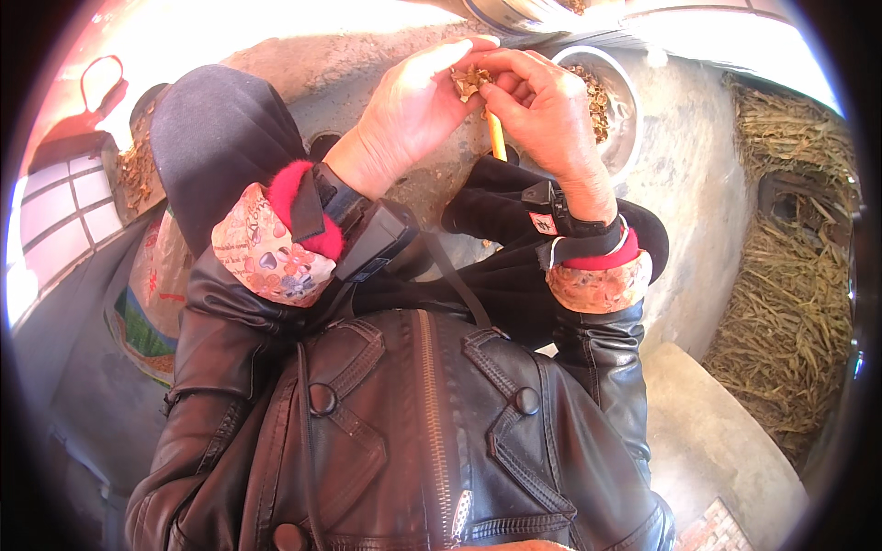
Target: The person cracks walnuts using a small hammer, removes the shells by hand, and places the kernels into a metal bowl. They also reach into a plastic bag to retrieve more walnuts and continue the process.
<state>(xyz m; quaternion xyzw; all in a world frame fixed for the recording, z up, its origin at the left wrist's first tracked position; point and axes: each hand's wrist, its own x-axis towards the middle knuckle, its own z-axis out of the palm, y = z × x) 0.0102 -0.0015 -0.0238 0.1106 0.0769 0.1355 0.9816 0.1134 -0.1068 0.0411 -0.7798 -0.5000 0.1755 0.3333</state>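
Up at the top middle, my two hands meet around a small, crumpled, dried brown piece (469,84); its exact kind cannot be made out. My left hand (404,119) is cupped beside it, thumb stretched along the top and fingers curled against the piece. My right hand (556,115) pinches it between thumb and bent fingers. An orange rod-like handle (497,138) sticks out below my right hand; I cannot tell whether the palm grips it. Just right of that hand, partly hidden by it, stands a white bowl (627,106) of small brown bits (593,99).
On the left is a container of brown dried pieces (140,170), with a printed sack (158,285) below it. Dried stalks or leaves (781,312) are heaped along the right. Another round container (501,14) stands at the top edge. My dark-clad knees (225,138) flank the work.
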